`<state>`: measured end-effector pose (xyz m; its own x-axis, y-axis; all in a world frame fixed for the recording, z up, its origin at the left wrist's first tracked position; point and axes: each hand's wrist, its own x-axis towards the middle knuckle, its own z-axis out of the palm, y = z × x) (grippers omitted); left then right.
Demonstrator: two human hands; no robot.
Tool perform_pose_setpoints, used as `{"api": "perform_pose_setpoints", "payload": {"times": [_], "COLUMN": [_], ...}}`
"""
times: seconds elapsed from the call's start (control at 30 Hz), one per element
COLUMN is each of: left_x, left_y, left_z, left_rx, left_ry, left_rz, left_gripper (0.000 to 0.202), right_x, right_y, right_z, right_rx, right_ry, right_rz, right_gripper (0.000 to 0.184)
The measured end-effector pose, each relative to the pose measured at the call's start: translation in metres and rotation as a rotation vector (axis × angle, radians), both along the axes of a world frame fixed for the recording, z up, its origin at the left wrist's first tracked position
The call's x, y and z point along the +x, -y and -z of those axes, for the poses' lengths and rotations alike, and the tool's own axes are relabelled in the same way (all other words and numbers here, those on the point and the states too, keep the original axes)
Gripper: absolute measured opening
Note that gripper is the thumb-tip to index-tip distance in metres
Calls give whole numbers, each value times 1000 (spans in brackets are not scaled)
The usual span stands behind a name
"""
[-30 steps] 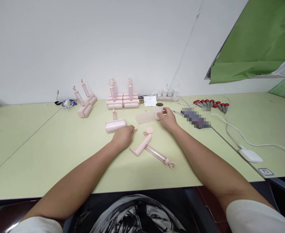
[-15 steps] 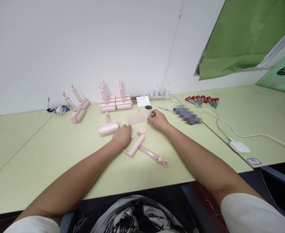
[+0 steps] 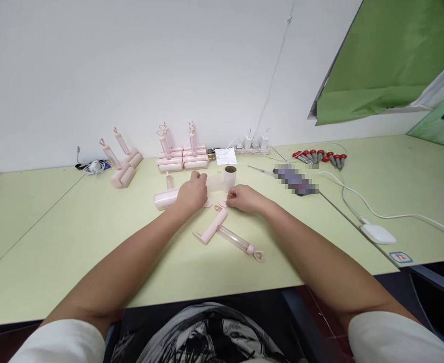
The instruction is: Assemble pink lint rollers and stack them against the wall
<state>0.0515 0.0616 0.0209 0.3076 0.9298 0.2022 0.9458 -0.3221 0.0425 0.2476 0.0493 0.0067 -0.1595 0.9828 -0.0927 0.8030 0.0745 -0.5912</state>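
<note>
My right hand (image 3: 246, 199) pinches the edge of a small pink disc (image 3: 222, 202) that lies on the table. Just behind it stands an upright white paper-roll tube (image 3: 230, 179). My left hand (image 3: 192, 192) has its fingers curled beside a translucent cover (image 3: 216, 182); whatever is in them is hidden. A second pink disc (image 3: 208, 202) lies right by that hand. Partly behind the left wrist is a pink-and-white lint roller head (image 3: 165, 198). In front of the hands lies a pink lint roller frame (image 3: 214, 227) with a clear handle (image 3: 235, 239) ending in a heart-shaped loop.
Several assembled pink lint rollers (image 3: 182, 159) stand along the wall, with more at the left (image 3: 124, 174). A power strip (image 3: 252, 150), a white paper (image 3: 226, 156), red-ended grey tools (image 3: 320, 157), a blurred dark item (image 3: 295, 180) and a white cabled pad (image 3: 378, 233) lie rightward.
My right hand has left the white tube and come down toward me onto the pink disc. My left hand has shifted slightly up, nearer the translucent cover. The view has tilted a little.
</note>
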Motion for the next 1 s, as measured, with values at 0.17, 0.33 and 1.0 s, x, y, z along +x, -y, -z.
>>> {"api": "perform_pose_setpoints", "payload": {"times": [0.17, 0.33, 1.0], "left_x": [-1, -7, -16], "left_y": [-27, -48, -26], "left_z": [-14, -12, -17], "left_rx": [-37, -275, -345], "left_ry": [-105, -108, -152], "left_rz": [59, 122, 196], "left_gripper": [41, 49, 88], "right_x": [-10, -12, -23], "right_y": [2, 0, -1], "right_z": [9, 12, 15], "right_rx": [50, 87, 177], "right_ry": [-27, -57, 81], "right_rz": [-45, -21, 31], "right_gripper": [5, 10, 8]}}
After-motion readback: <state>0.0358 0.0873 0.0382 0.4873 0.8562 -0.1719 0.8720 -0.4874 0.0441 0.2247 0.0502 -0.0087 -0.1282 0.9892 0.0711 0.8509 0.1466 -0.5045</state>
